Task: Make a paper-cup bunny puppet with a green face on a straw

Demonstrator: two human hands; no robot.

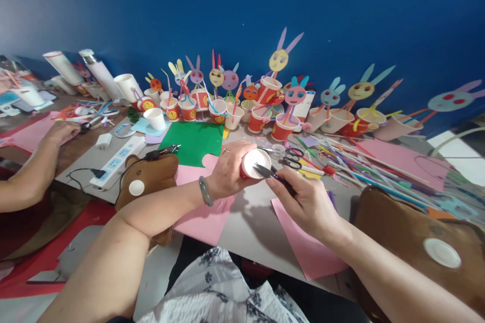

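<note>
My left hand (228, 170) is wrapped round a red and white paper cup (250, 162), whose round white end faces me. In my right hand (303, 199) is a dark-handled pointed tool (278, 177), and its tip touches the white end of the cup. Whether the tool is a knife or closed scissors I cannot tell. Black-handled scissors (292, 157) lie just beyond my right hand. Pink paper (206, 222) lies below my left hand, and another pink sheet (306, 252) is under my right forearm.
Paper cups with rabbit faces (278, 60) line the blue wall. Green paper (191, 144), a power strip (118, 161) and a brown plush cushion (151, 176) are at left. Straws (352, 161) and another brown cushion (409, 232) are at right. Another person's hand (64, 132) rests far left.
</note>
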